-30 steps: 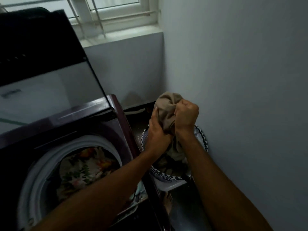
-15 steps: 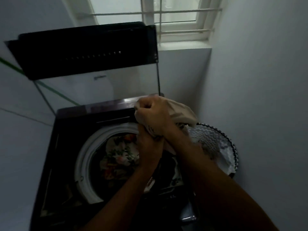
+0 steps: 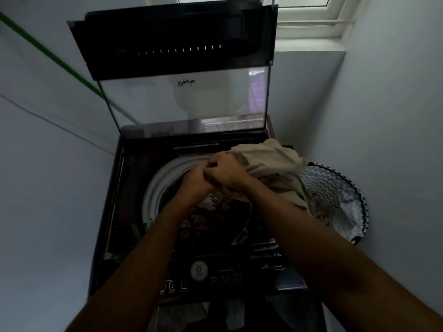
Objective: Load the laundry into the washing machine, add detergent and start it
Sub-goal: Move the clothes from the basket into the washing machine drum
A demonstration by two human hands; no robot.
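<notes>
Both hands are meeting over the drum opening of the washer [image 3: 115, 212], and both are clutching the same beige cloth [image 3: 268, 161]. The left hand [image 3: 195, 182] is curling its fingers tight around a bunched end of it, its grip fully closed on the fabric. The right hand [image 3: 230, 171] is lying over and just beside the left, knuckles up, its grip likewise closed around the cloth. From there the cloth is billowing up and to the right, its bulk hanging past the washer's right edge, with a fold trailing down toward the basket [image 3: 345, 188]. That basket, lined in a zigzag pattern, is standing on the floor just beside the washer, against the right wall.

Inside the white drum rim [image 3: 155, 185], flowered laundry [image 3: 215, 207] is lying already, partly hidden under the forearms. The glass lid [image 3: 182, 97] is standing upright at the back, propped open. Along the near edge the control panel [image 3: 199, 271] is showing a round dial and a row of buttons. A window [image 3: 311, 15] is sitting high behind the lid.
</notes>
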